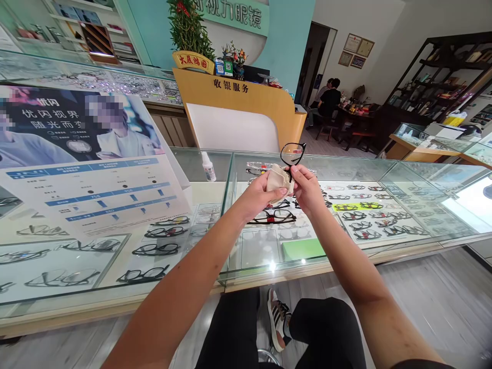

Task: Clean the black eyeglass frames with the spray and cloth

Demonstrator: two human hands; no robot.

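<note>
Glasses [292, 154] pinched between both hands, left hand [258, 197] cloth-wrapped [279, 180], right hand [306, 188]

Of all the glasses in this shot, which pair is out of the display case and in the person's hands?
The black-framed glasses raised above the glass counter, pinched by the right hand while the left hand presses a beige cloth to them. The others lie under glass.

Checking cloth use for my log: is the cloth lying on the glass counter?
No: the cloth is held up in the left hand, against the glasses pinched by the right hand, above the counter.
</note>
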